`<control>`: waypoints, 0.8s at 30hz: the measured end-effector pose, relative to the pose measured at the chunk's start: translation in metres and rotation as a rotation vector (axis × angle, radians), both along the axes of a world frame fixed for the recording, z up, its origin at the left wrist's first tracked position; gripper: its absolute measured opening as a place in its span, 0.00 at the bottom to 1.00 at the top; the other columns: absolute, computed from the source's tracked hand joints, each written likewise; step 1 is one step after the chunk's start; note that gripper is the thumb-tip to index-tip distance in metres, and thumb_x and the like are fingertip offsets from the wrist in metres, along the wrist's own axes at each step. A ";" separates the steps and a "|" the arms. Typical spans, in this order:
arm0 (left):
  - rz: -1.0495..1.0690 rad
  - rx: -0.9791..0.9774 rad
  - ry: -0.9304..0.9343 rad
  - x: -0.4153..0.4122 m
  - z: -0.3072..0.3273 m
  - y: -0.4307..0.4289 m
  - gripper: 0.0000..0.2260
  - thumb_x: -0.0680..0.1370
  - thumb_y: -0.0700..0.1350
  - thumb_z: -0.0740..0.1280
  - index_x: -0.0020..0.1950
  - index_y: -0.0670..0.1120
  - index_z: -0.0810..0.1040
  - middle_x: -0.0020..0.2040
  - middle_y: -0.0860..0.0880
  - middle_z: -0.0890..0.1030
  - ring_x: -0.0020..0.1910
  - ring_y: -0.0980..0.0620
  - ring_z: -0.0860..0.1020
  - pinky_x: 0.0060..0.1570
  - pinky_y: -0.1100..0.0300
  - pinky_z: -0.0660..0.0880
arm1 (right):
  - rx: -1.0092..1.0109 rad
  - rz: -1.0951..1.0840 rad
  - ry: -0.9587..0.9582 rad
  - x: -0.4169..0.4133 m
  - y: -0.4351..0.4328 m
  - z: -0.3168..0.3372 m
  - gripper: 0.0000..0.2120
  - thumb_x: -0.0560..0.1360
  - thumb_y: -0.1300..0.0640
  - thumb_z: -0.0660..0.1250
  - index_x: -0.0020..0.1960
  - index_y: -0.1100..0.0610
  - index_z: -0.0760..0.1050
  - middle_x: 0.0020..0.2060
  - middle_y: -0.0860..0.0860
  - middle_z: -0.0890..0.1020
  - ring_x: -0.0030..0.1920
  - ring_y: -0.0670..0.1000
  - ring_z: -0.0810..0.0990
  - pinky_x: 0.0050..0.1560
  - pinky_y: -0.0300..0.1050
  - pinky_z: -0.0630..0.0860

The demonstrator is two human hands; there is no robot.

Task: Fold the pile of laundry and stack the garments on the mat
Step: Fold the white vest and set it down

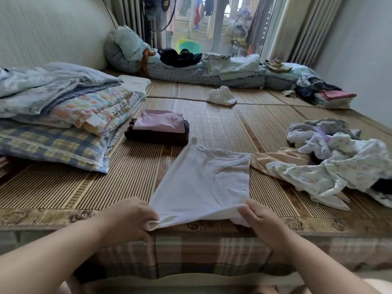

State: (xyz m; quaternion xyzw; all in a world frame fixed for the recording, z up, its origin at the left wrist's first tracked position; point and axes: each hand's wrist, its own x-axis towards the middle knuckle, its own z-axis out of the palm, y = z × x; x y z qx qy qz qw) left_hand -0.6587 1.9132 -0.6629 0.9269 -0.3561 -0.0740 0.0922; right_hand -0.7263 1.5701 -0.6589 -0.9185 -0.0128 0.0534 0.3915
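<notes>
A woven mat covers the bed. Stacked bedding lies to the left of the white top, and the unfolded pile of laundry sprawls just to its right. The white top is spread flat at the mat's near edge, neckline farthest from the person. Beyond it, to the left, sits a folded stack. The left hand and right hand hold its near hem, fingers curled onto the cloth at each corner.
</notes>
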 end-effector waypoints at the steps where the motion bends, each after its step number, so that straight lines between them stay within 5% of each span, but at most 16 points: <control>1: 0.022 -0.028 0.012 0.001 0.002 -0.001 0.14 0.69 0.58 0.73 0.52 0.56 0.82 0.46 0.60 0.80 0.44 0.65 0.73 0.44 0.74 0.68 | -0.036 0.019 0.009 0.001 -0.001 -0.001 0.16 0.77 0.41 0.60 0.41 0.53 0.71 0.36 0.48 0.73 0.34 0.44 0.69 0.36 0.39 0.66; 4: 0.076 -0.047 0.035 0.005 0.011 -0.004 0.02 0.73 0.51 0.72 0.44 0.58 0.82 0.40 0.62 0.79 0.39 0.67 0.75 0.39 0.77 0.66 | -0.091 0.042 0.026 0.006 -0.002 -0.005 0.14 0.68 0.48 0.75 0.42 0.49 0.70 0.36 0.46 0.75 0.34 0.43 0.71 0.34 0.36 0.67; 8: 0.234 -0.193 0.140 0.010 0.016 -0.006 0.09 0.72 0.44 0.70 0.36 0.59 0.78 0.33 0.60 0.80 0.33 0.64 0.77 0.32 0.72 0.71 | 0.039 -0.024 -0.073 0.013 -0.007 -0.005 0.16 0.68 0.56 0.76 0.41 0.41 0.70 0.35 0.46 0.77 0.33 0.40 0.74 0.32 0.36 0.71; 13: 0.398 -0.621 0.327 0.022 0.022 -0.006 0.13 0.72 0.35 0.66 0.46 0.54 0.81 0.34 0.44 0.80 0.27 0.55 0.71 0.27 0.62 0.67 | 0.491 -0.056 -0.104 0.015 -0.017 0.005 0.03 0.71 0.57 0.72 0.44 0.52 0.81 0.39 0.54 0.82 0.41 0.51 0.79 0.45 0.47 0.75; 15: 0.418 -0.704 0.349 0.025 0.024 -0.010 0.14 0.73 0.34 0.66 0.50 0.53 0.79 0.36 0.44 0.81 0.29 0.53 0.70 0.29 0.58 0.66 | 0.524 -0.078 -0.129 0.014 -0.019 0.009 0.08 0.71 0.51 0.69 0.46 0.55 0.82 0.40 0.56 0.83 0.41 0.51 0.79 0.43 0.44 0.75; 18: 0.400 -0.744 0.429 0.025 0.028 -0.018 0.18 0.74 0.35 0.69 0.57 0.56 0.76 0.38 0.41 0.81 0.29 0.53 0.72 0.28 0.60 0.69 | 0.596 -0.084 -0.129 0.012 -0.022 0.013 0.11 0.75 0.52 0.64 0.47 0.57 0.83 0.40 0.52 0.85 0.40 0.47 0.81 0.39 0.37 0.76; 22: 0.354 -0.600 0.452 0.020 0.031 -0.024 0.30 0.71 0.33 0.72 0.60 0.65 0.73 0.41 0.51 0.84 0.33 0.57 0.81 0.31 0.67 0.74 | 0.641 -0.119 -0.116 0.009 -0.025 0.017 0.13 0.75 0.53 0.63 0.47 0.59 0.83 0.43 0.56 0.85 0.42 0.51 0.83 0.41 0.39 0.78; 24: 0.336 -0.664 0.490 0.018 0.035 -0.026 0.27 0.71 0.32 0.70 0.62 0.59 0.75 0.39 0.50 0.84 0.31 0.55 0.79 0.31 0.65 0.74 | 0.621 -0.117 -0.117 0.007 -0.025 0.017 0.14 0.75 0.52 0.62 0.48 0.59 0.83 0.45 0.58 0.85 0.45 0.55 0.83 0.44 0.43 0.78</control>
